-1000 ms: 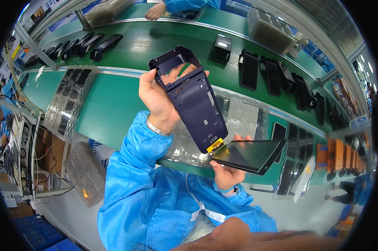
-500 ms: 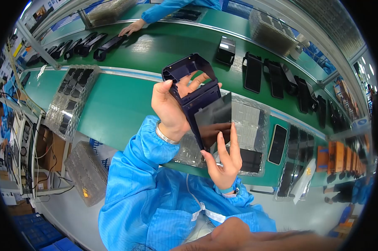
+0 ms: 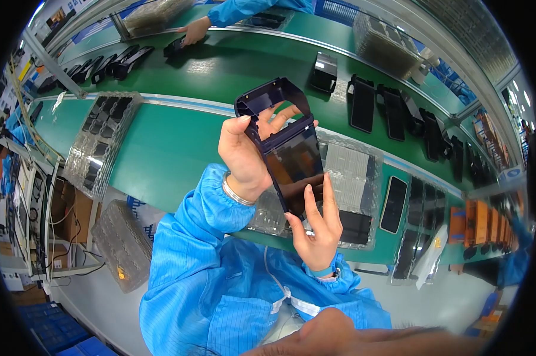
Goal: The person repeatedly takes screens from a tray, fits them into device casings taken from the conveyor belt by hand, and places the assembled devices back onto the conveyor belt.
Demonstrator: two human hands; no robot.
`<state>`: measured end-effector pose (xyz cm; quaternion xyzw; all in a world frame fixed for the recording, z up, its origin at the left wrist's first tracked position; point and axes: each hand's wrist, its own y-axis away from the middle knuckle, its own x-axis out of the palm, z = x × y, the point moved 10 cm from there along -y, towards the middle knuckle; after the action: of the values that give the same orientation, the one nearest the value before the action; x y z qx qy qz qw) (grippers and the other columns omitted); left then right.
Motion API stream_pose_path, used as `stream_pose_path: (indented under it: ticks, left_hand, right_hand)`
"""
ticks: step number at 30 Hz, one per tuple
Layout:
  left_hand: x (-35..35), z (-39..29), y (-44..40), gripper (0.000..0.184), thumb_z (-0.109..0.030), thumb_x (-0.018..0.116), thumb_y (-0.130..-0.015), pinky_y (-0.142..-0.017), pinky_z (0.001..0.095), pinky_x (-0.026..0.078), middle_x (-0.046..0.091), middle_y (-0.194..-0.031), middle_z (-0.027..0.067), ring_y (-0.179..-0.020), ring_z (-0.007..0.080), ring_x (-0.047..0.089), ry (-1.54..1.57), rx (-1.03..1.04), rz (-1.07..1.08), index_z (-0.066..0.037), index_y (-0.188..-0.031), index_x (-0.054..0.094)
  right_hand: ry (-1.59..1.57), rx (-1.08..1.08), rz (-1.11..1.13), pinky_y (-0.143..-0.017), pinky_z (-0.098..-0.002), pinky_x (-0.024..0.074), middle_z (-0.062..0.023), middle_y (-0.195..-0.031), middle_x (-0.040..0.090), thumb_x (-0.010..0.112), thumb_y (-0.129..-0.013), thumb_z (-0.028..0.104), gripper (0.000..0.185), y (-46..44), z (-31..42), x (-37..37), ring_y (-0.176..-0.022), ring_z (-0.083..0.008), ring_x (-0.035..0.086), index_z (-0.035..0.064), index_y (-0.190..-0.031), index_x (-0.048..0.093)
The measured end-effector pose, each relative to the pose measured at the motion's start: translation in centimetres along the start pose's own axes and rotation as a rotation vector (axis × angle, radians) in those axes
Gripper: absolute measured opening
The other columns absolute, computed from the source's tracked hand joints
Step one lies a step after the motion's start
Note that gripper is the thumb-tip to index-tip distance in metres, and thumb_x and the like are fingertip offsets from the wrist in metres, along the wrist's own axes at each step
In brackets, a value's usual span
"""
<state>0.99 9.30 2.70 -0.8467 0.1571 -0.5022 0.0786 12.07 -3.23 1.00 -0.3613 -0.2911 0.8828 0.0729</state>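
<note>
A dark purple device housing [image 3: 277,94] with an open loop at its top is held up over the bench, tilted. My left hand [image 3: 244,157] grips it, thumb on the near side and fingers behind the loop. The glossy black screen panel [image 3: 296,160] lies in the lower part of the housing, looking nearly flush. My right hand [image 3: 318,231] touches the panel's lower right edge with its fingertips, thumb at the bottom corner. Beneath is a clear plastic tray [image 3: 369,178] with pale and dark panels.
Several black devices [image 3: 363,104] stand along the green conveyor. A co-worker's hand [image 3: 195,31] holds one at the far side. A phone [image 3: 394,204] lies right of the tray. Blister trays [image 3: 102,142] with dark parts sit at left, others [image 3: 419,219] at right.
The screen panel has swung from beside the housing down into it. My left hand has shifted right with the housing. The co-worker's hand has reached in and moved a device.
</note>
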Motion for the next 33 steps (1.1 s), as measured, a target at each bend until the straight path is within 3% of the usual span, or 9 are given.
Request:
stream_pose_path:
  ticks: [8, 11, 15, 16, 18, 19, 25, 28, 33]
  left_hand:
    - [-0.2, -0.1, -0.1, 0.078, -0.045, 0.05, -0.076, -0.095, 0.0553, 0.046, 0.045, -0.133, 0.0202, -0.119, 0.0375, 0.047, -0.005, 0.022, -0.031, 0.001, -0.137, 0.037]
    - [-0.2, 0.7, 0.3, 0.07, -0.047, 0.043, -0.085, -0.094, 0.0505, 0.048, 0.046, -0.134, 0.0206, -0.115, 0.0364, 0.051, 0.002, 0.001, -0.005, -0.001, -0.137, 0.035]
    - [-2.6, 2.3, 1.5, 0.054, -0.045, 0.023, -0.1, -0.09, 0.0423, 0.052, 0.052, -0.128, 0.0242, -0.107, 0.0322, 0.06, -0.404, 0.076, -0.185, -0.007, -0.138, 0.03]
    - [-2.7, 3.2, 2.3, 0.049, -0.029, 0.044, -0.098, -0.09, 0.042, 0.052, 0.055, -0.124, 0.0242, -0.107, 0.0318, 0.061, -0.384, 0.031, -0.145, -0.004, -0.138, 0.029]
    - [-1.8, 3.1, 2.9, 0.058, -0.004, 0.06, -0.088, -0.09, 0.0409, 0.053, 0.057, -0.121, 0.0232, -0.107, 0.032, 0.061, -0.726, 0.153, -0.077, 0.0, -0.137, 0.029]
    - [-2.1, 3.5, 2.7, 0.071, 0.013, 0.065, -0.076, -0.09, 0.0409, 0.053, 0.058, -0.12, 0.0222, -0.108, 0.0327, 0.061, -0.578, 0.087, -0.112, 0.002, -0.136, 0.029]
    - [-2.1, 3.6, 2.6, 0.066, 0.01, 0.065, -0.077, -0.09, 0.0421, 0.053, 0.058, -0.12, 0.0214, -0.106, 0.0339, 0.062, -0.481, 0.047, -0.124, 0.003, -0.135, 0.036]
    - [-1.9, 3.9, 2.6, 0.065, 0.009, 0.064, -0.077, -0.089, 0.0426, 0.053, 0.058, -0.12, 0.0215, -0.106, 0.0342, 0.062, -0.436, 0.018, -0.099, 0.002, -0.135, 0.037]
    - [-0.5, 3.7, 2.9, 0.066, 0.008, 0.062, -0.081, -0.095, 0.0384, 0.048, 0.052, -0.128, 0.0208, -0.116, 0.0301, 0.056, -0.548, -0.002, -0.038, 0.003, -0.138, 0.029]
  right_hand:
    - [0.006, 0.0, 0.0, -0.093, -0.0467, 0.0464, -0.0333, -0.139, 0.037, 0.077, -0.07, 0.008, 0.053, 0.0, 0.0, 0.0, -0.121, -0.049, 0.047, -0.0001, -0.12, 0.061]
    - [0.045, -0.007, 0.009, -0.093, -0.0461, 0.0467, -0.0332, -0.138, 0.038, 0.076, -0.07, 0.009, 0.052, -0.1, -0.1, -0.1, -0.119, -0.0482, 0.048, -0.0003, -0.119, 0.061]
    - [0.059, 0.025, 0.011, -0.092, -0.0467, 0.0464, -0.0329, -0.138, 0.038, 0.076, -0.07, 0.01, 0.051, -0.1, -0.8, 0.1, -0.118, -0.0484, 0.049, -0.0004, -0.118, 0.061]
    - [0.062, 0.04, 0.012, -0.092, -0.047, 0.0458, -0.0328, -0.138, 0.038, 0.076, -0.071, 0.011, 0.051, 0.0, -1.2, 0.2, -0.118, -0.0485, 0.048, -0.0004, -0.118, 0.061]
    - [0.088, 0.056, 0.019, -0.093, -0.0475, 0.0443, -0.0327, -0.138, 0.038, 0.077, -0.07, 0.012, 0.051, 0.0, -1.5, 0.3, -0.12, -0.0484, 0.047, -0.0001, -0.118, 0.061]
    - [0.11, 0.058, 0.028, -0.094, -0.0477, 0.0434, -0.0327, -0.138, 0.038, 0.077, -0.07, 0.012, 0.052, 0.1, -1.4, 0.3, -0.121, -0.0483, 0.046, 0.0002, -0.118, 0.061]
    - [0.327, 0.038, 0.052, -0.101, -0.0536, 0.0346, -0.0297, -0.142, 0.034, 0.081, -0.067, 0.025, 0.063, 0.4, -1.2, 0.3, -0.128, -0.0495, 0.035, 0.0055, -0.123, 0.059]
    - [0.092, 0.126, -0.002, -0.098, -0.0512, 0.0391, -0.0271, -0.142, 0.035, 0.082, -0.064, 0.025, 0.075, 0.2, -2.1, 0.2, -0.124, -0.0484, 0.041, 0.0082, -0.131, 0.052]
    - [0.038, 0.063, 0.009, -0.087, -0.0427, 0.0493, -0.0234, -0.138, 0.039, 0.082, -0.064, 0.014, 0.084, -0.5, -2.6, 0.2, -0.111, -0.0411, 0.054, 0.0057, -0.138, 0.043]
